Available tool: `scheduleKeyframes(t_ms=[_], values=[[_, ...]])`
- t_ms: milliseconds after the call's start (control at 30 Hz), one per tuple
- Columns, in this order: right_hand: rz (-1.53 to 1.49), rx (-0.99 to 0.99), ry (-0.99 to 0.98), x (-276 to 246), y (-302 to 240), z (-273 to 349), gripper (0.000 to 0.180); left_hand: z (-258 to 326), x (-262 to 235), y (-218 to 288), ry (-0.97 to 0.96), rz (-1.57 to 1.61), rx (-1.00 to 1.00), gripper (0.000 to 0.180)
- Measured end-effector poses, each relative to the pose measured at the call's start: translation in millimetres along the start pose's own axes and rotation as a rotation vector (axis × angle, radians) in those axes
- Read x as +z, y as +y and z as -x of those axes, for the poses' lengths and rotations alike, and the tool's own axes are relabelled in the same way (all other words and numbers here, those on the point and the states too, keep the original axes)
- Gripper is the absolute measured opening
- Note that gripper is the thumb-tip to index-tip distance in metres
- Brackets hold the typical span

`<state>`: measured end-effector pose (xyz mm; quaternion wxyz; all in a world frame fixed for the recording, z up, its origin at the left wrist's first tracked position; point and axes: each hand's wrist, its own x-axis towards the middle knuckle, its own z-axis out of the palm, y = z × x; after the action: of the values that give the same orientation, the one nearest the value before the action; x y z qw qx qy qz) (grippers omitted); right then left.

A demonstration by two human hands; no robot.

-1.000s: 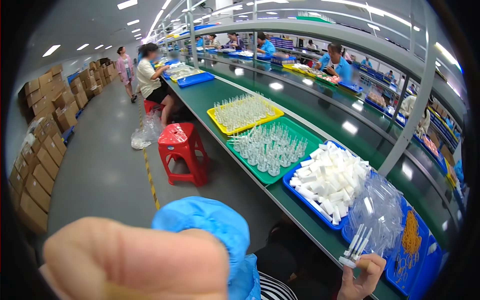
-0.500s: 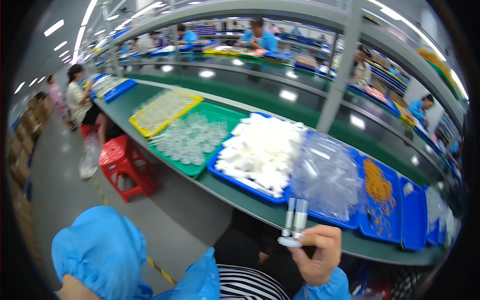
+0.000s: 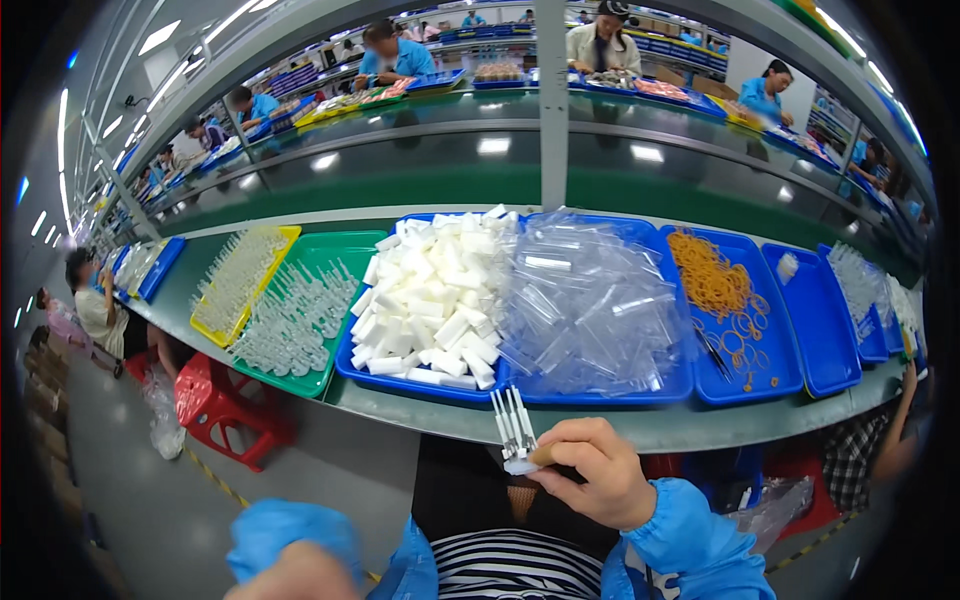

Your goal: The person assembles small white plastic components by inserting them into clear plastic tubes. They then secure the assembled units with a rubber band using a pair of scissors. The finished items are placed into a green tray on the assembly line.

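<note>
Between thumb and fingers, my right hand (image 3: 597, 472) pinches a small white part with several slim upright prongs (image 3: 513, 428) on a pale round base. It is held just in front of the table edge, near the blue tray of clear plastic pieces (image 3: 595, 310). My left hand (image 3: 300, 574) is low at the bottom edge, smeared by motion and partly cut off, so its fingers cannot be made out. White foam-like blocks (image 3: 430, 300) fill a blue tray beside the clear pieces.
Leftward stand a green tray of clear parts (image 3: 300, 315) and a yellow tray (image 3: 240, 280). Rightward are orange rubber bands (image 3: 715, 275) with tweezers (image 3: 711, 352), then a blue tray (image 3: 815, 335). A red stool (image 3: 225, 410) stands left; a metal post (image 3: 553, 110) rises behind. Other people sit nearby.
The view has swung right, so the trays now lie more squarely ahead. My left forearm has dropped lower, and its hand shows. My right hand still holds the pronged part.
</note>
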<state>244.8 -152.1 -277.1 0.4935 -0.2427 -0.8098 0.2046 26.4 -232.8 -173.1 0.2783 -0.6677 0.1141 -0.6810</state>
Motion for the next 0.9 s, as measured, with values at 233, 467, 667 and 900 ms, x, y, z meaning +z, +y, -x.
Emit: scheduleKeyframes(t_ms=[233, 467, 667, 900], values=[[0.015, 0.058, -0.092, 16, 19, -2, 0.028, 136, 10, 10, -0.689, -0.086, -1.074, 0.045], [-0.007, 0.063, -0.164, 33, 37, -10, 0.029, 161, -7, 22, -0.665, -0.143, -1.159, 0.042], [0.066, 0.009, -0.297, 23, 34, -47, 0.025, 171, -14, 13, -0.610, -0.222, -1.132, 0.039], [0.525, -0.138, -0.396, 20, 74, -155, 0.022, 192, -27, -10, -0.548, -0.290, -1.147, 0.043]])
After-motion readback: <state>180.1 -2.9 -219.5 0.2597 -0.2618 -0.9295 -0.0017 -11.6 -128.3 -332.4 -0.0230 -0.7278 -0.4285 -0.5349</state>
